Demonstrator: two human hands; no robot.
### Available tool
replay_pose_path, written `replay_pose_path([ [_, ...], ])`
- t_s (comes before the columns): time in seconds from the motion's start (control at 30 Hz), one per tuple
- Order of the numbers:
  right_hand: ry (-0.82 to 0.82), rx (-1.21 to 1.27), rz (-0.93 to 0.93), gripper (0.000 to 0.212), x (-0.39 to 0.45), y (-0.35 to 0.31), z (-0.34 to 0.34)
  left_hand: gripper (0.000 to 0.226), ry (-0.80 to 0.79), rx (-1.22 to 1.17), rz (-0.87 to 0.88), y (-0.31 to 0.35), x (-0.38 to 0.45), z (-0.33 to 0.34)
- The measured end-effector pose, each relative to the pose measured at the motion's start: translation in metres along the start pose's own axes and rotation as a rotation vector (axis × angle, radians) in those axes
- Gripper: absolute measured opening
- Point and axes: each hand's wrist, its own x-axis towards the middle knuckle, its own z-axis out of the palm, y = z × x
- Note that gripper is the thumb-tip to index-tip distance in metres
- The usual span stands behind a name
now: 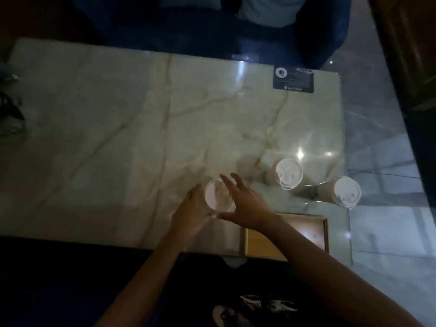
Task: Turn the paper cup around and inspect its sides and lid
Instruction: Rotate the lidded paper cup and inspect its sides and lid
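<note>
Between your two hands, at six o'clock on the marble table (94,138), stands the paper cup (218,197): your left hand (192,212) wraps its side to steady it, your right hand (245,201) spreads open-fingered over the lid (215,193), probably to turn it. Three lidded cups in all; two others (289,172) (346,191) wait at three o'clock.

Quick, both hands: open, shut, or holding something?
Left hand: grips the paper cup at its side.
Right hand: open, fingers spread over the lid.
</note>
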Motion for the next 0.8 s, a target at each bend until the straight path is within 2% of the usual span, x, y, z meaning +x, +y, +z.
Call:
replay_pose_path([
  [0.23, 0.012, 0.082, -0.020, 0.098, -0.004, 0.009, -0.016, 0.069, -0.002, -0.255, 0.055, 0.026, -0.004, -0.008],
  [0.33, -0.009, 0.165, -0.050, 0.096, -0.018, 0.018, -0.045, 0.076, -0.038, -0.357, 0.045, 0.043, -0.012, -0.013],
  [0.43, 0.033, 0.306, -0.073, 0.087, -0.034, 0.027, -0.080, 0.073, -0.092, -0.575, 0.052, 0.070, -0.017, -0.014],
  [0.53, 0.057, 0.456, -0.054, 0.072, -0.054, 0.037, -0.123, 0.062, -0.112, -0.772, 0.072, 0.116, -0.023, -0.020],
  [0.63, 0.111, 0.587, -0.035, 0.050, -0.078, 0.048, -0.168, 0.048, -0.111, -0.821, 0.128, 0.174, -0.030, -0.031],
  [0.67, 0.152, 0.640, -0.031, 0.049, -0.086, 0.051, -0.183, 0.047, -0.111, -0.849, 0.143, 0.192, -0.030, -0.034],
  [0.8, 0.250, 0.834, -0.040, 0.068, -0.118, 0.058, -0.240, 0.050, -0.176, -0.918, 0.192, 0.254, -0.036, -0.045],
])
